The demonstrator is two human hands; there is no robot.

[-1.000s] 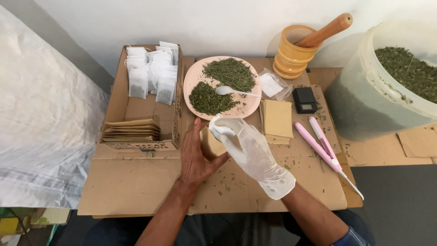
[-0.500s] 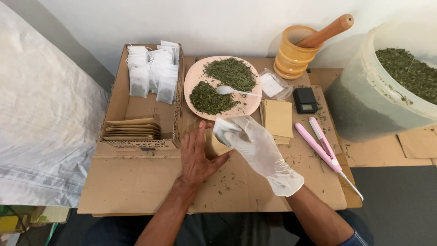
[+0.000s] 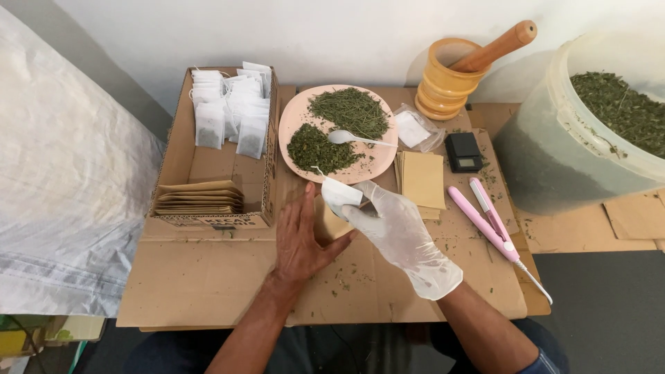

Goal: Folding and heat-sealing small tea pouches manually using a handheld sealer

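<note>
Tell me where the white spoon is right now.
In the head view the white spoon lies on the pink plate, between its two heaps of dried green leaves, just beyond the gloved right hand.

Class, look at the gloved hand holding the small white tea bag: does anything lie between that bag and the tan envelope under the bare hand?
Nothing visible does. The right hand holds the white tea bag just above the tan envelope, which the left hand presses flat on the cardboard. The pink plate lies behind them.
</note>
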